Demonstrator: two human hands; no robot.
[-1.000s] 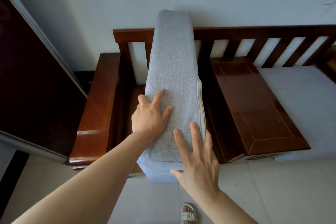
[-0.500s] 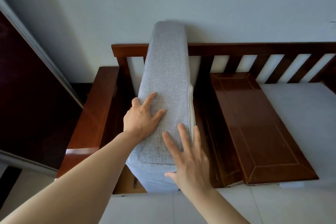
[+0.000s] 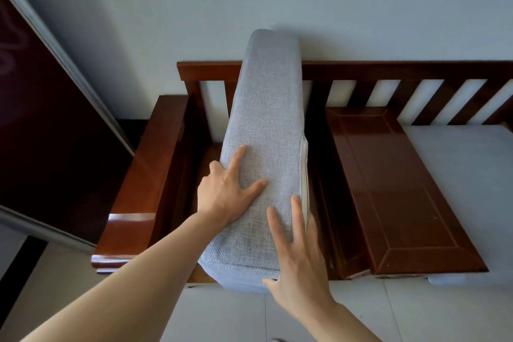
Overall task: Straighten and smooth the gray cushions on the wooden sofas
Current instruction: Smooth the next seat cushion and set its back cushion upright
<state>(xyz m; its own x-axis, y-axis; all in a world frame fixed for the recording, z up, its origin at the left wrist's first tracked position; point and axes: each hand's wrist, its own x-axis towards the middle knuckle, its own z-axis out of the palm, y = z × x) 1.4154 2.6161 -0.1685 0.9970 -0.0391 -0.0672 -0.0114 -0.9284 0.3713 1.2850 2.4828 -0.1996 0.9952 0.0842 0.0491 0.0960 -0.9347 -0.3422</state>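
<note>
A long gray cushion [image 3: 266,119] stands on its edge in the left seat of the wooden sofa [image 3: 144,175], its far end leaning against the slatted backrest and the wall. My left hand [image 3: 226,191] lies flat on the cushion's upper left side, fingers spread. My right hand [image 3: 295,250] presses flat on the near right part of the cushion, by its front corner and the zip seam. A second gray cushion [image 3: 466,191] lies flat in the seat to the right.
A glossy wooden divider panel [image 3: 394,191] sits between the two seats. The left armrest [image 3: 130,211] is beside a dark cabinet door [image 3: 41,133]. Pale floor tiles [image 3: 222,316] lie in front; a white wall is behind.
The view has tilted down a little, so the sofa sits lower in frame. Both hands stay flat on the cushion, with the left fingers spread wider and the cushion slightly more tilted left.
</note>
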